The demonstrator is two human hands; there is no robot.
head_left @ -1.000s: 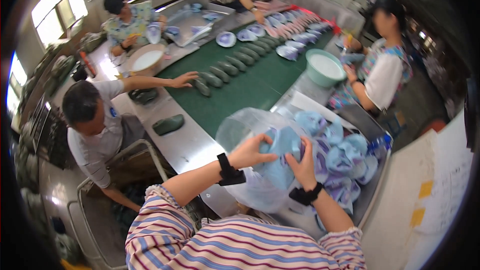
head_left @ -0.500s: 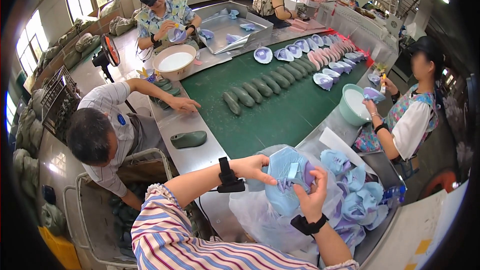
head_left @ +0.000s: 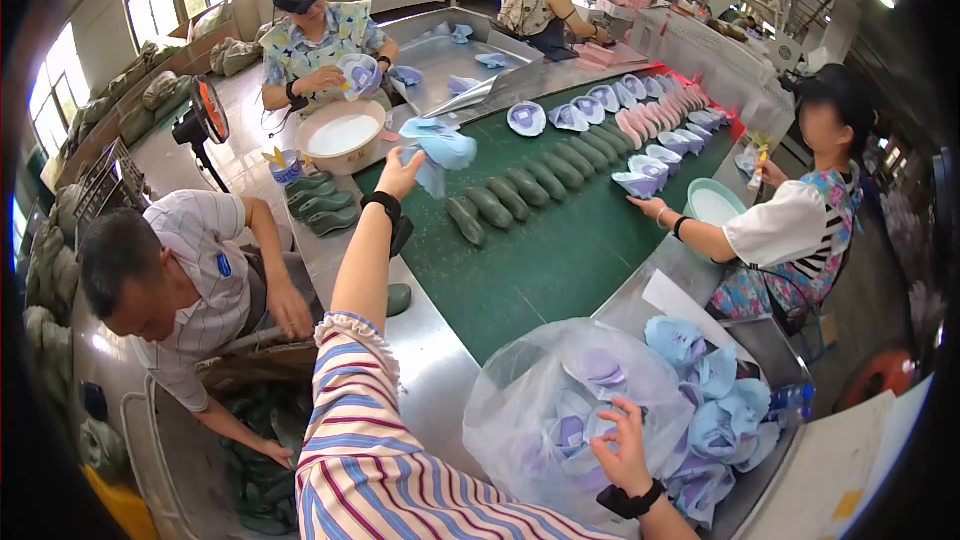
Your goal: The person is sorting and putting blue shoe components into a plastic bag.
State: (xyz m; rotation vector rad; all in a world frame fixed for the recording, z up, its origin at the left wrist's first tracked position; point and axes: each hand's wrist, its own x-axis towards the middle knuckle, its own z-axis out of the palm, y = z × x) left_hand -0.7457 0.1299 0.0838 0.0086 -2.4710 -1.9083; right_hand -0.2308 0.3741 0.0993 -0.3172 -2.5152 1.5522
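My left hand (head_left: 400, 175), arm stretched far forward, grips a light blue shoe upper (head_left: 440, 148) by its near left side. The upper hangs over the left edge of the green work surface (head_left: 470, 290), slightly blurred. Close to me, my right hand (head_left: 628, 455) has its fingers apart and holds nothing. It is over a clear plastic bag (head_left: 500, 410) with blue and purple uppers (head_left: 600, 370) inside. Beside the bag lies a heap of light blue uppers (head_left: 718, 390). Dark green shoe lasts (head_left: 525, 192) stand in a row on the green surface.
At far left, a person holds an upper by a basin of white liquid (head_left: 345, 152). On the right, another sets uppers near a green basin (head_left: 735, 188). A nearer person reaches into a cart of lasts (head_left: 255, 460). More lasts (head_left: 318, 205) lie on the metal edge.
My left hand has swung forward and left with the upper, which both hands held before. My right hand has let go and lowered. The person on the right has reached toward the row.
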